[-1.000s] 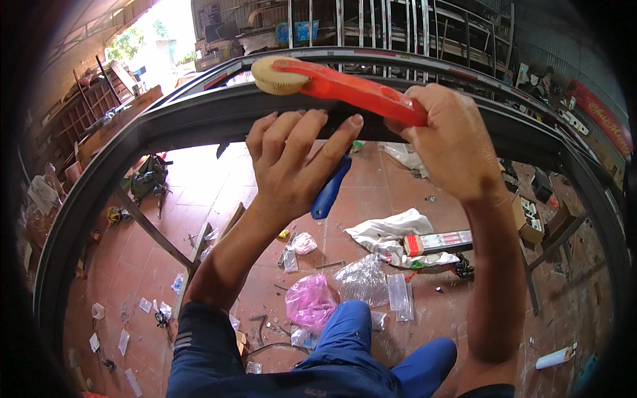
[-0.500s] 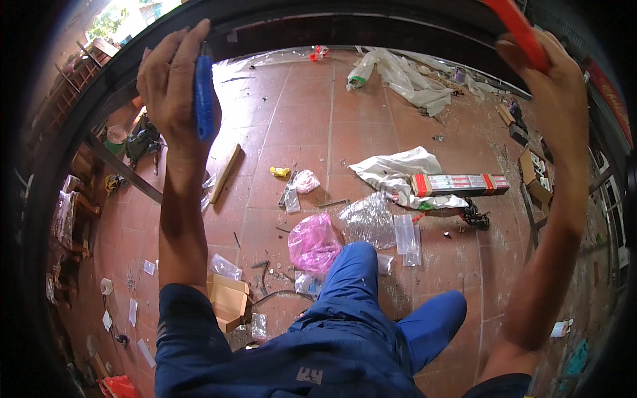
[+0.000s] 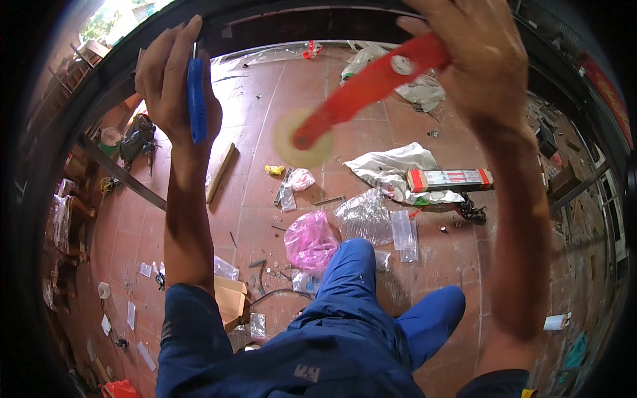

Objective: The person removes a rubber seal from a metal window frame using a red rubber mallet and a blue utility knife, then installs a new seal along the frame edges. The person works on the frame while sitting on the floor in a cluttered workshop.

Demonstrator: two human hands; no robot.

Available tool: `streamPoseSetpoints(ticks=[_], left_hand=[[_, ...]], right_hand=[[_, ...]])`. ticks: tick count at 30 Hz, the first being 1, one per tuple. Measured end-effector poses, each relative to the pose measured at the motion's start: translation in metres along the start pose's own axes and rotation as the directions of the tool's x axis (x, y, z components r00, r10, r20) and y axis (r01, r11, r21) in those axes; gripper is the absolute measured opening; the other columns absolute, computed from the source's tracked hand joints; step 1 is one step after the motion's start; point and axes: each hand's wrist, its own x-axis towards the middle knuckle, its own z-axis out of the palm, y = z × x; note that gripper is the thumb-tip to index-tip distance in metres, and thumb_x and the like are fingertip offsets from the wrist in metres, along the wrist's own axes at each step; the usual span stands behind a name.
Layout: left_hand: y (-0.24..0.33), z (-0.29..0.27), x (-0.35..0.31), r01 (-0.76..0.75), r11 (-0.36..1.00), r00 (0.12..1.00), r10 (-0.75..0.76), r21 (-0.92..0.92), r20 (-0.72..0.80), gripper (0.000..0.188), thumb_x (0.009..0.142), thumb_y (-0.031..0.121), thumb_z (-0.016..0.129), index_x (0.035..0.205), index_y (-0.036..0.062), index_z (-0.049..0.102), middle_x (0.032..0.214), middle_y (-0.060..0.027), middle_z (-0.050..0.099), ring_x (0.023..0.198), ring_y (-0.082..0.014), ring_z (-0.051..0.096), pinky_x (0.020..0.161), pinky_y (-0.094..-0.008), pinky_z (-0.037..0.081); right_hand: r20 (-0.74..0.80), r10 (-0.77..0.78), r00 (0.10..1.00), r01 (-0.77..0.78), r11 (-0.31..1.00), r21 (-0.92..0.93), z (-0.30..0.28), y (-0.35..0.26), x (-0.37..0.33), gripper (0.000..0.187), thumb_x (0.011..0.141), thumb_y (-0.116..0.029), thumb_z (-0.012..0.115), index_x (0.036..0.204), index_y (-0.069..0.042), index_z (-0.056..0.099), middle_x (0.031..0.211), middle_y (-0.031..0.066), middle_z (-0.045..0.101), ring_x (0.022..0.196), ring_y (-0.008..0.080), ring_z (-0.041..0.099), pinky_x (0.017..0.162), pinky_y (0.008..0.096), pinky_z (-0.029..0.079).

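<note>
My left hand (image 3: pixel 164 83) is raised at the upper left, by a dark beam (image 3: pixel 279 26) that crosses the top of the view. It holds a tool with a blue handle (image 3: pixel 197 99) and a thin metal shaft pointing up; the tip is hidden. Some of its fingertips reach up to the beam, but I cannot tell whether they press on it. My right hand (image 3: pixel 481 63), at the upper right, is closed around one end of a red flat-handled roller (image 3: pixel 365 89). A pale yellowish wheel, smeared by motion, sits at its far end, above the floor.
Below spreads a red tiled floor (image 3: pixel 265 192). On it lie a pink plastic bag (image 3: pixel 312 240), clear plastic wrap (image 3: pixel 366 215), a long box with red bands (image 3: pixel 451 179) on white sheeting, a wooden strip (image 3: pixel 222 174) and an open cardboard box (image 3: pixel 230 298). Slanting bars stand either side.
My right hand has moved left and toward the middle, swinging the red roller down so its wheel shows. The left hand has shifted only slightly and still holds the blue-handled tool.
</note>
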Motion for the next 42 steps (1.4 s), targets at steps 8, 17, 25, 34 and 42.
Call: streamPoseSetpoints(ticks=[8, 17, 25, 34, 42], left_hand=[[0.006, 0.002, -0.002, 0.046, 0.999, 0.999, -0.047, -0.028, -0.013, 0.033, 0.098, 0.011, 0.071, 0.130, 0.0121, 0.075, 0.125, -0.0091, 0.070, 0.122, -0.0248, 0.063, 0.114, -0.0470, 0.043], [0.007, -0.019, 0.013, 0.106, 0.992, 0.991, -0.100, -0.069, 0.090, 0.029, 0.108, 0.015, 0.059, 0.133, 0.0064, 0.071, 0.127, -0.0122, 0.071, 0.125, -0.0266, 0.064, 0.110, -0.0430, 0.048], [0.031, -0.072, 0.042, 0.696, 0.352, 0.675, -0.617, -0.626, 0.404, 0.056, 0.106, 0.046, 0.063, 0.130, -0.0049, 0.062, 0.068, 0.0058, 0.044, 0.054, -0.0011, 0.035, 0.049, -0.0201, 0.021], [0.091, -0.048, 0.064, 0.618, -0.077, 0.675, -0.458, -0.783, 0.578, 0.104, 0.097, 0.085, 0.024, 0.128, -0.0045, 0.066, 0.070, -0.0017, 0.051, 0.055, -0.0104, 0.043, 0.049, -0.0218, 0.034], [0.100, -0.029, 0.126, 0.112, -0.359, 0.972, -0.152, -0.927, 0.177, 0.054, 0.111, 0.056, 0.044, 0.126, 0.0103, 0.067, 0.073, -0.0038, 0.054, 0.066, -0.0132, 0.046, 0.064, -0.0302, 0.036]], right_hand=[[0.044, -0.071, 0.997, 0.070, 0.997, 0.030, 0.006, 0.004, 0.010, 0.025, 0.088, -0.027, 0.079, 0.088, -0.009, 0.062, 0.083, 0.0018, 0.056, 0.074, 0.0154, 0.053, 0.062, 0.0310, 0.044], [0.121, -0.032, 0.992, -0.001, 0.964, 0.267, -0.022, 0.017, 0.010, 0.019, 0.091, -0.012, 0.078, 0.105, -0.001, 0.075, 0.098, 0.0120, 0.072, 0.091, 0.0263, 0.070, 0.084, 0.0367, 0.054], [0.221, 0.435, 0.873, -0.473, 0.866, 0.161, -0.052, 0.083, 0.003, 0.013, 0.096, -0.011, 0.070, 0.107, -0.004, 0.072, 0.093, 0.0139, 0.071, 0.085, 0.0321, 0.068, 0.082, 0.0410, 0.053], [0.401, 0.705, 0.585, -0.764, 0.645, -0.019, -0.040, 0.120, -0.006, 0.032, 0.103, -0.034, 0.067, 0.110, -0.004, 0.074, 0.083, 0.0052, 0.073, 0.083, 0.0159, 0.067, 0.081, 0.0317, 0.050], [0.271, 0.714, 0.645, -0.726, 0.684, -0.075, -0.033, 0.108, -0.012, 0.014, 0.096, -0.020, 0.067, 0.102, -0.008, 0.071, 0.083, 0.0103, 0.072, 0.079, 0.0285, 0.070, 0.073, 0.0379, 0.051]])
